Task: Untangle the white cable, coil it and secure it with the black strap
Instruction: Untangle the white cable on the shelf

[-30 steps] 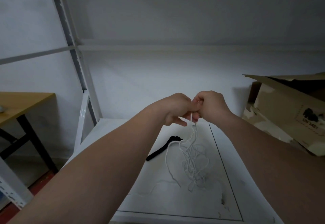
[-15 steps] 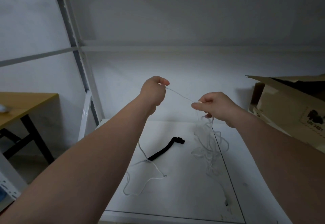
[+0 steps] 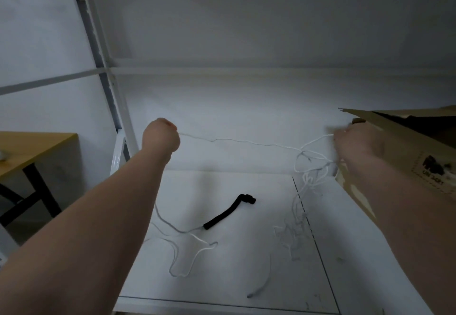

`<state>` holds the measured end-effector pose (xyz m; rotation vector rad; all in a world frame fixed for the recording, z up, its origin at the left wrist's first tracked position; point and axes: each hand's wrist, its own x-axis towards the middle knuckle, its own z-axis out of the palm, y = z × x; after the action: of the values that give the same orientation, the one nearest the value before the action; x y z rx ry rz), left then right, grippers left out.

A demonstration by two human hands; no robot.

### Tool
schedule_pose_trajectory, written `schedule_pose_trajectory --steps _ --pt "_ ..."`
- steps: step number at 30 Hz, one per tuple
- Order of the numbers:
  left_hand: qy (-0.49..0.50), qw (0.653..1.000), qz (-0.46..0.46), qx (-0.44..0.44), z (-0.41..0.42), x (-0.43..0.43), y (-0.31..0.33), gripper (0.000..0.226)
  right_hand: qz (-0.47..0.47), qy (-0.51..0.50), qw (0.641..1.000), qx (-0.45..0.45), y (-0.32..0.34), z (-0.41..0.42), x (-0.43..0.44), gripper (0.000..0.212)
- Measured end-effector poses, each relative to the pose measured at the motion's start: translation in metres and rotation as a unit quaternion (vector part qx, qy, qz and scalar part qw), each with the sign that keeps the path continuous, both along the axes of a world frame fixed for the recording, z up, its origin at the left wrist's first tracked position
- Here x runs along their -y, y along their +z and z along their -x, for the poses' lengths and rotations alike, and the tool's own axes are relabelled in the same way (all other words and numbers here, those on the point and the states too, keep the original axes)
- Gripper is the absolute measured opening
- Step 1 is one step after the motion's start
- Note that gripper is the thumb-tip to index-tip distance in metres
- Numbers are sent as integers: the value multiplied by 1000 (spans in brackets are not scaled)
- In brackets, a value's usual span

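A thin white cable [image 3: 246, 141] stretches almost level between my two hands above the white shelf surface [image 3: 234, 272]. My left hand [image 3: 161, 136] pinches it at the left. My right hand [image 3: 357, 141], blurred, grips it at the right, where a tangle of loops [image 3: 311, 166] hangs down toward the shelf. Loose cable lies in curls on the shelf below my left forearm [image 3: 192, 253]. The black strap [image 3: 229, 212] lies flat on the shelf between my arms, untouched.
An open cardboard box [image 3: 419, 156] stands at the right, just behind my right hand. White rack uprights [image 3: 108, 72] rise at the left. A wooden table [image 3: 32, 149] stands beyond the rack at far left. The shelf's front edge [image 3: 222, 304] is near.
My hands, together over the tangle a second ago, have pulled far apart. The left went left and up, the right went right toward the box, drawing a length of cable out straight.
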<state>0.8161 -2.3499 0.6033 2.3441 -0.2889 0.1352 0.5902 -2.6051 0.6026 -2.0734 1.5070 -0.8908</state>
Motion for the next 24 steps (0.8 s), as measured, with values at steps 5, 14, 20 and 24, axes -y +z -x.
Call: schedule_pose_trajectory --steps 5,14,20,24 --pt "-11 951 -309 -15 -10 -16 -17 29 32 66 997 -26 4 -2 -5 36" --pt "-296 946 -133 -11 71 55 -34 51 -13 268 959 94 12 -31 -52 24" --pt "-393 915 -68 -66 109 86 -29 34 -3 278 954 110 12 -34 -60 25" --pt "-350 934 -73 -15 104 83 -21 28 32 219 973 59 7 -31 -47 30"
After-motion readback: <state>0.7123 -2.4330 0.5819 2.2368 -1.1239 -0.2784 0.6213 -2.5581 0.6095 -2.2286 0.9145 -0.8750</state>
